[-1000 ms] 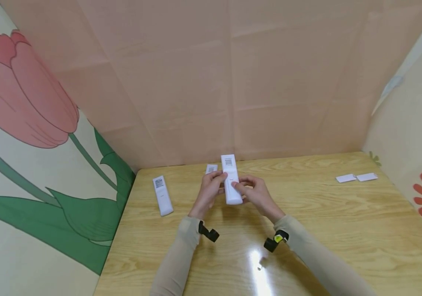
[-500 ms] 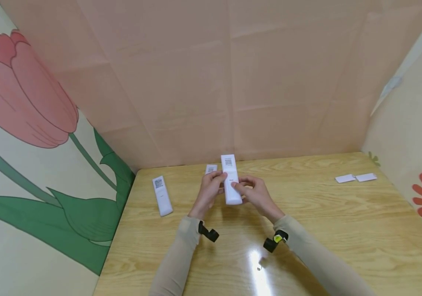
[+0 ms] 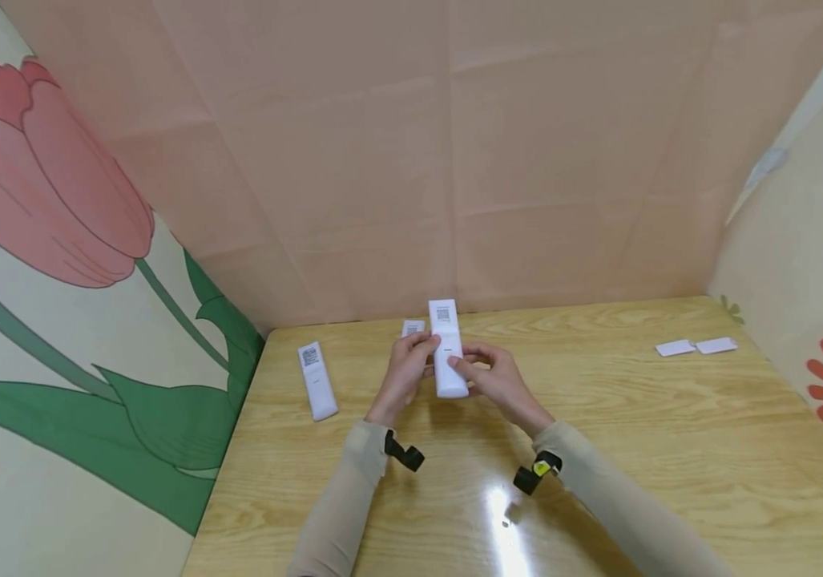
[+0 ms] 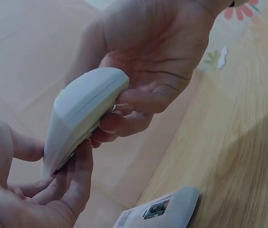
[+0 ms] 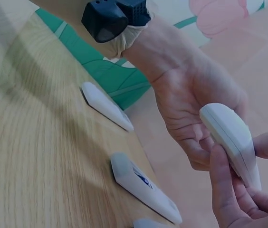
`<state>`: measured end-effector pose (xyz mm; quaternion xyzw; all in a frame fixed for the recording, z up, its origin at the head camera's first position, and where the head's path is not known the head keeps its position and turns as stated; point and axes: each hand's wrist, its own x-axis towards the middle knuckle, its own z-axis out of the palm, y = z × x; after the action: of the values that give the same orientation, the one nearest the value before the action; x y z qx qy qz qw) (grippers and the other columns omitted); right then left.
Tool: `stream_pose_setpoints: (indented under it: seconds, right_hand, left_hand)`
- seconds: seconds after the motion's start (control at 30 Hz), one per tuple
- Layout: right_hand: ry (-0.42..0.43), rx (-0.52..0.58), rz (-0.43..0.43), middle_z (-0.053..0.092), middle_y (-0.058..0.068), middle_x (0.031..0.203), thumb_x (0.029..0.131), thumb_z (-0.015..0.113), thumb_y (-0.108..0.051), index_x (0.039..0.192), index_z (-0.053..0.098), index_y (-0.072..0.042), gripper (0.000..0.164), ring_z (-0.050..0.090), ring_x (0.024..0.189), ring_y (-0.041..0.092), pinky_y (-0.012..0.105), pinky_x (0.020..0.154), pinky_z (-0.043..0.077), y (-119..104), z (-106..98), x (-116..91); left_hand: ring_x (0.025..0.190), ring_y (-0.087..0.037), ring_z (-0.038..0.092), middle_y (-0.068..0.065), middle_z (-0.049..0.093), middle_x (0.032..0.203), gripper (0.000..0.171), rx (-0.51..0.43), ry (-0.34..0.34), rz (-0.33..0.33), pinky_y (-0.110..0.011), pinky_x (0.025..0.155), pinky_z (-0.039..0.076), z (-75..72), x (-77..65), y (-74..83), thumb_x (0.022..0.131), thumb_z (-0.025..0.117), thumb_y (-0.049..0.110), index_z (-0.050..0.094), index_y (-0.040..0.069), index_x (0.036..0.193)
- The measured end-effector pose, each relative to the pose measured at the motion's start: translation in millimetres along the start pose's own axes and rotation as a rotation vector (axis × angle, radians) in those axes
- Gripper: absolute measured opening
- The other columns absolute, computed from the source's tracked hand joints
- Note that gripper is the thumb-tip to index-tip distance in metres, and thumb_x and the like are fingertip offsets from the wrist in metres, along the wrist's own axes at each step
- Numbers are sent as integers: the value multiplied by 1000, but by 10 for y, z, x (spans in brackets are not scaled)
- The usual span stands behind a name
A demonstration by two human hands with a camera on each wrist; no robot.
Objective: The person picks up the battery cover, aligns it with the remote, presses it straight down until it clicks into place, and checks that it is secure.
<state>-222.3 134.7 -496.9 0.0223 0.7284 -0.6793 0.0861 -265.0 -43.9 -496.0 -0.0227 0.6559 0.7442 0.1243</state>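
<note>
A white remote control (image 3: 446,324), back side up with a printed code near its far end, is held between both hands above the table. My left hand (image 3: 404,373) grips its left edge, thumb on the back. From the right, my right hand (image 3: 501,381) grips the nearer end, its thumb pressing the back face. Both hands' fingers curl beneath it in the left wrist view. Behind the left hand lies another remote control (image 5: 146,190), its battery compartment uncovered and batteries showing. A further remote control (image 3: 319,389) lies back side up at the left.
Two flat white covers (image 3: 674,348) lie side by side at the far right of the wooden table (image 3: 599,417). A pink sheet (image 3: 562,160) hangs behind the table. At the bottom of the right wrist view, another white piece (image 5: 148,223) is partly cut off.
The held remote control has shifted very slightly to the left. Both hands keep their grip on it, and the things on the table lie as before.
</note>
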Motion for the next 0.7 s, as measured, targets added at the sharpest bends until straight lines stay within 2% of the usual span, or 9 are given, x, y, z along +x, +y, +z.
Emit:
stream_pose_setpoints:
  seconds: [0.2, 0.47, 0.7]
  right_hand:
    - [-36, 23, -26, 60, 24, 130, 98, 78, -17, 153, 53, -2, 62, 74, 99, 23, 39, 81, 66, 4, 36, -52]
    - [-68, 12, -56, 59, 27, 133, 98, 77, -13, 153, 51, -2, 61, 73, 105, 28, 36, 85, 65, -10, 98, -99]
    - [-78, 24, -74, 60, 24, 127, 97, 76, -6, 152, 52, -2, 60, 73, 101, 23, 37, 92, 64, 5, 179, -110]
  left_hand:
    - [95, -19, 71, -17, 71, 119, 42, -19, 18, 13, -36, 85, 64, -44, 2, 1, 107, 63, 22, 63, -6, 139]
    - [90, -16, 69, -14, 71, 116, 44, -12, 40, 12, -28, 77, 62, -138, 16, 19, 108, 62, 23, 62, -5, 141]
    - [94, -18, 71, -18, 70, 126, 46, 7, 52, 2, -33, 83, 62, -247, 2, 33, 109, 61, 26, 61, -3, 145]
